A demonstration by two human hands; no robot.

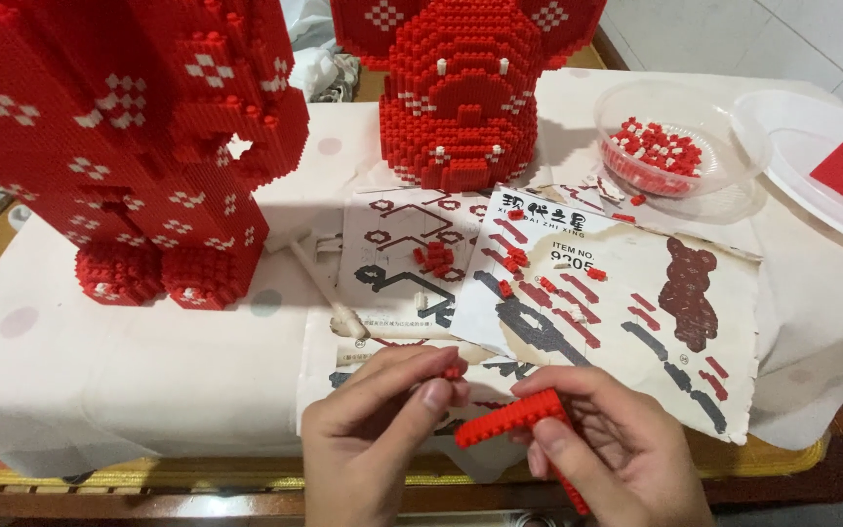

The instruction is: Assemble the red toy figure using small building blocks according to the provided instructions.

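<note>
At lower centre of the head view, I read the right hand (pixel 607 449) as pinching a red brick strip (pixel 511 416) between thumb and fingers, the strip slanting up toward frame centre. The left hand (pixel 382 429) is closed on a small red brick (pixel 453 372) at its fingertips, just beside the strip's upper end but not yet seated on it.

Above the hands, instruction sheets (pixel 626 293) lie spread on the white tablecloth (pixel 129 361), with loose red bricks (pixel 434 258) scattered on them. At upper right, a clear bowl (pixel 724 166) holds more red and white pieces.

Progress, as I judge it: two large red brick figures, at upper left (pixel 139 137) and upper centre (pixel 461 98), look largely built; the hand-held strip is short, and many pieces remain unplaced.
</note>
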